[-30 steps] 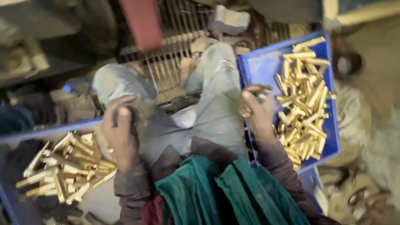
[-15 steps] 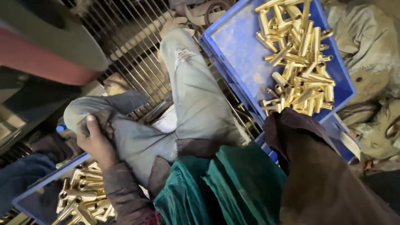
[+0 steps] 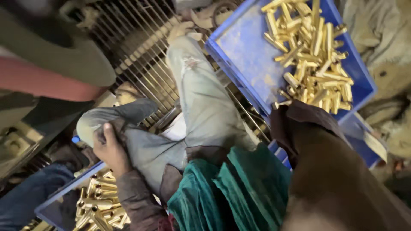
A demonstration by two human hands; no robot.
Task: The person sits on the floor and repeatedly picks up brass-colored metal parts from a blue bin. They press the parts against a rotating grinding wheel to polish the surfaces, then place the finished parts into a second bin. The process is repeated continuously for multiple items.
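While we look down through the head camera, we see our left hand (image 3: 112, 150) resting on our own bent left knee (image 3: 96, 122), fingers curled and pressed into the grey-blue trouser cloth; it clutches only that fabric. Just below and beside this hand sits a blue tray (image 3: 51, 205) at the lower left, holding a heap of short brass tubes (image 3: 98, 205), and the hand is near them but not touching them.

Our right hand does not show: the brown sleeve (image 3: 325, 171) fills the lower right and its dark cuff (image 3: 299, 117) ends at the near edge of a second blue tray (image 3: 248, 55), so we cannot tell whether that hand is clenched or spread, nor whether it grasps anything. This second tray lies at the upper right, tilted in the frame, with a larger pile of brass pieces (image 3: 314, 64) gathered toward its right side and bare blue floor on its left. A few of those pieces lie just beside the cuff.

Between the two trays our legs cross over a metal grille (image 3: 141, 51), the right leg (image 3: 201, 94) stretching up toward the top of the frame. A green cloth (image 3: 231, 188) drapes over our lap at the bottom centre. At the upper left a blurred red and olive shape (image 3: 47, 72) stands well apart from both trays.
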